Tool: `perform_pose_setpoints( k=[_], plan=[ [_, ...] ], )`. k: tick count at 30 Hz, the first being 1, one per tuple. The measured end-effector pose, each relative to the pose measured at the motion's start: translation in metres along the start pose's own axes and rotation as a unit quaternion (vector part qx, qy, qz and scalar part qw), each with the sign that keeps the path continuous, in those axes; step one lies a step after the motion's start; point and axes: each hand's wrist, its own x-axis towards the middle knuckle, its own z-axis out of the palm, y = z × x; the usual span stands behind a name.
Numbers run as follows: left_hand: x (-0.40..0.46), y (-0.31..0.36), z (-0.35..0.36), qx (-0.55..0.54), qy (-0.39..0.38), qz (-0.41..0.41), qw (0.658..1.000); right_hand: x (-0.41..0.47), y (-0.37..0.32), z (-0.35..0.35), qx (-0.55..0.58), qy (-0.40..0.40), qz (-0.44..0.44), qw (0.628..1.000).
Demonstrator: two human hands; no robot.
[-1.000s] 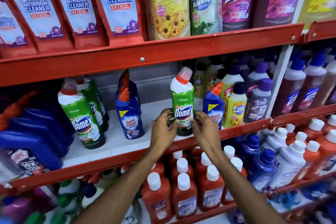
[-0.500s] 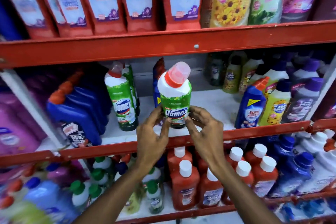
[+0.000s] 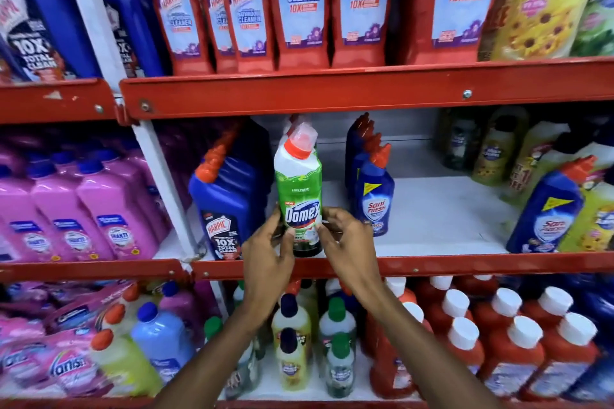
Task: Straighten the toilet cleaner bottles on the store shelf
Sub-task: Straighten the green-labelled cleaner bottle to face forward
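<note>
Leftward now sits the Domex bottle (image 3: 300, 196) — both hands' fingers (image 3: 278, 226) pinching it upright.

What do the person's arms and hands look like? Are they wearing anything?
Both arms are bare, with no sleeves in view. The left hand and right hand wear no gloves. I see no rings, watch or bracelet on the fingers or wrists.

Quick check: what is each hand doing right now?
Left hand: closed on the green Domex bottle, left side.
Right hand: closed on the same bottle, right side.
</note>
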Motion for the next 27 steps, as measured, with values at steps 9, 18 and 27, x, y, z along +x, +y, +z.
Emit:
perform_pose_setpoints(
  k=[9, 18, 27],
  plan=[
    [0.001, -0.018, 0.002, 0.033, -0.029, -0.005, 0.999, -0.001, 0.012, 0.009, -0.015, -0.012, 0.020, 1.000],
    [-0.016, 0.017, 0.023, 0.119, 0.137, 0.239, 0.954, -0.030, 0.030, -0.052, -0.216, 0.043, -0.114, 0.969],
    [-0.033, 0.073, 0.128, 0.207, -0.060, 0.360, 0.908, -0.038, 0.074, -0.173, -0.451, 0.114, -0.095, 0.880]
  ],
)
